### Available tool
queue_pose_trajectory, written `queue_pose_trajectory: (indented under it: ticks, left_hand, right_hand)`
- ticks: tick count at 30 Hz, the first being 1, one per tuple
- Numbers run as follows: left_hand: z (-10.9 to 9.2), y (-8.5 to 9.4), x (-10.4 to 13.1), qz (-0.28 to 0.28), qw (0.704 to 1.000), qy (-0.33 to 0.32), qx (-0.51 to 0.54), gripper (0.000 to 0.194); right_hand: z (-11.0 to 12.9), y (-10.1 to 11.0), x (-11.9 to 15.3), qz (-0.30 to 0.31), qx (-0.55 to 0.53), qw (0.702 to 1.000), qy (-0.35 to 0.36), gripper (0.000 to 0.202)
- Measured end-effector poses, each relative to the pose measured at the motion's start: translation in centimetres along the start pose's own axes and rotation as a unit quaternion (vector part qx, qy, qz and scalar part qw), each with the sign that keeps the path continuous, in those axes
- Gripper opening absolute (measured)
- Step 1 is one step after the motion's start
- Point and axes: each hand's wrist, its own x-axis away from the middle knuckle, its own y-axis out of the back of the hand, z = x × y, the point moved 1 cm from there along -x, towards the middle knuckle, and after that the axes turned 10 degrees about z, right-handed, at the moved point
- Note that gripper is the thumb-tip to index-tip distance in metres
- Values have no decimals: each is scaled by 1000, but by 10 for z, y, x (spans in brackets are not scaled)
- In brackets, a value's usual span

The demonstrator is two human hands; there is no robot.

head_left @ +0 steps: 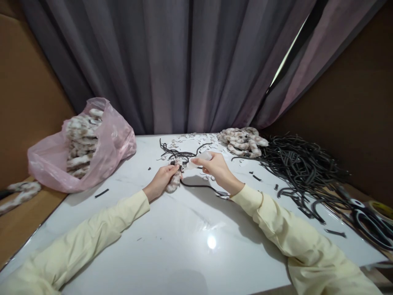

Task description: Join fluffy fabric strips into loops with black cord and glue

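At twelve o'clock, a pleated grey-purple curtain [172, 61] filled the upper view. Below it the white, marble-veined surface [147, 241] spread down through six o'clock. A pink plastic bag [118, 137] sat at nine o'clock, its mouth open on a stack of fluffy brown-and-white strips [81, 139]. Around three o'clock lay a tangled heap of black cords [294, 159], with a fluffy brown-and-white bundle [242, 141] touching its inner side. Black-handled scissors [365, 213] rested toward four o'clock, near the surface's edge. Close to the clock's centre, loose black cords [184, 154] lay just beyond the hands. The right hand [219, 168], at four o'clock and close in, had its fingers pinched around a translucent white container [205, 155], the narrow end directed at the left hand [162, 177]. That hand, at eight o'clock, had its fingers clenched on a fluffy brown-and-white piece [174, 183] with a dark end, drooping toward seven o'clock; whether it met the surface I could not tell. Small black scraps [102, 193] lay at eight and four o'clock.
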Motion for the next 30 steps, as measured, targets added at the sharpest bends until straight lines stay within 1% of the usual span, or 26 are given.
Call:
queue_pose_trajectory:
  ticks: [10,17,23,30]
  left_hand:
    - [2,1,-1,1,1000,-2,7,41]
    - [4,1,-1,9,1000,0,17,40]
    - [3,0,-1,7,1000,0,21,39]
    - [3,0,-1,8,1000,3,22,39]
  right_hand:
    - [1,0,1,6,3,1000,5,22]
    - [-2,1,-1,2,-5,1000,4,25]
    - [-2,1,-1,-1,12,1000,4,27]
    - [-1,2,-1,10,14,1000,12,28]
